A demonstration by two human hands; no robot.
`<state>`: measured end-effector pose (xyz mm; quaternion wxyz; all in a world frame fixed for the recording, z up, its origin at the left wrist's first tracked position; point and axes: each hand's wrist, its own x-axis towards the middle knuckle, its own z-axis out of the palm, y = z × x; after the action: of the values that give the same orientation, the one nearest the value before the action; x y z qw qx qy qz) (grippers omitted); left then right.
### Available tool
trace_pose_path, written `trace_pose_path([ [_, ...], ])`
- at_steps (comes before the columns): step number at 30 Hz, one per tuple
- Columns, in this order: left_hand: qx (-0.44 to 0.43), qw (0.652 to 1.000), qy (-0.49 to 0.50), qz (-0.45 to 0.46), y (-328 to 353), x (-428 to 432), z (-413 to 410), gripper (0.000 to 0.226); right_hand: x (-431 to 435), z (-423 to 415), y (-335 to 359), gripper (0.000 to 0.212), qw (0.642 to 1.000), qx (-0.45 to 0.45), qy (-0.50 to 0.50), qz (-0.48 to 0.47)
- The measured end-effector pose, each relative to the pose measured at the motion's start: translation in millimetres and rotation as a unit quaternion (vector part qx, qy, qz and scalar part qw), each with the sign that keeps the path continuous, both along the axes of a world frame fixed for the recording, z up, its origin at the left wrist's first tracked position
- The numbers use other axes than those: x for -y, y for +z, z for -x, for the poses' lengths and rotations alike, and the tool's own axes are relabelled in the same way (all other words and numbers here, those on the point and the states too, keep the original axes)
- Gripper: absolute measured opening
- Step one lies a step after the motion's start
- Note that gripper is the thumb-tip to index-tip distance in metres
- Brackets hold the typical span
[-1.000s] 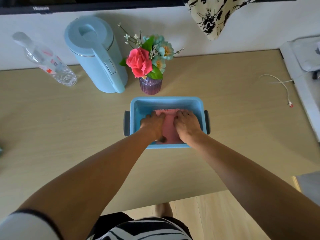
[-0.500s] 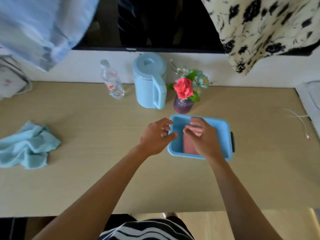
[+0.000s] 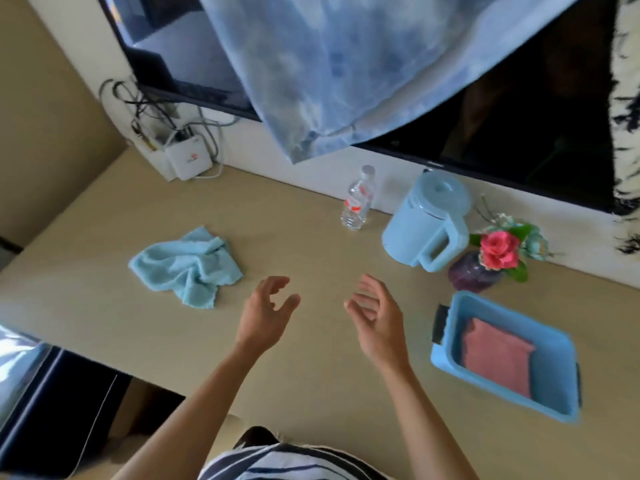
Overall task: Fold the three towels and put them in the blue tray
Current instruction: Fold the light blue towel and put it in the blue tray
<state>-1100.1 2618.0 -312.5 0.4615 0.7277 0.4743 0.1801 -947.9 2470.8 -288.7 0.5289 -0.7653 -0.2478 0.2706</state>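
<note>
left hand point(image 3: 266, 313) and right hand point(image 3: 377, 323) have left the tray point(image 3: 450, 341), both empty, fingers loose; pink towel point(image 3: 498, 362) is in, blue towel point(image 3: 187, 265) looks next.

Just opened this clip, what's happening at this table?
A person is partway through folding towels into a blue tray. One folded pink towel lies flat inside it, on their right. A crumpled light-blue towel sits unfolded on the table to their left. The left hand and the right hand are both open and empty, held above the table between the two. No third towel is in view.
</note>
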Motion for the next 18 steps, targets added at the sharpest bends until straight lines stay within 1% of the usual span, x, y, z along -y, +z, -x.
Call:
trace_pose_path([
  [2, -0.026, 0.999, 0.010, -0.016, -12.4, -18.8, 18.0, 0.036, -13.7, 12.9, -2.1, 0.048, 1.000, 0.005, 0.024, 0.011],
  [4, -0.075, 0.997, 0.012, -0.032, -30.4, -41.0, 37.9, 0.038, -26.3, 24.4, -4.9, 0.047, 0.999, 0.005, 0.047, 0.025],
  [6, -0.157, 0.986, 0.006, -0.053, -52.6, -63.6, 57.9, 0.042, -34.3, 33.6, -8.3, 0.047, 0.998, 0.002, 0.059, 0.037],
  [8, -0.265, 0.961, -0.006, -0.072, -72.4, -82.7, 78.2, 0.050, -40.6, 42.7, -11.6, 0.046, 0.997, 0.003, 0.061, 0.045],
  [10, -0.338, 0.938, -0.031, -0.063, -86.9, -95.7, 93.4, 0.053, -43.4, 49.5, -13.5, 0.045, 0.997, 0.006, 0.062, 0.053],
  [12, -0.370, 0.926, -0.064, -0.024, -97.2, -104.3, 104.4, 0.057, -46.7, 56.9, -15.4, 0.041, 0.996, 0.010, 0.070, 0.061],
  [14, -0.383, 0.920, -0.088, -0.007, -103.5, -107.4, 108.5, 0.062, -47.4, 62.0, -18.0, 0.039, 0.995, 0.013, 0.075, 0.068],
  [16, -0.380, 0.920, -0.087, -0.029, -106.2, -109.6, 110.1, 0.062, -48.2, 64.8, -19.7, 0.039, 0.994, 0.015, 0.075, 0.074],
  [18, -0.360, 0.928, -0.077, -0.062, -107.3, -111.8, 112.4, 0.056, -48.2, 66.2, -20.5, 0.039, 0.994, 0.015, 0.072, 0.083],
])
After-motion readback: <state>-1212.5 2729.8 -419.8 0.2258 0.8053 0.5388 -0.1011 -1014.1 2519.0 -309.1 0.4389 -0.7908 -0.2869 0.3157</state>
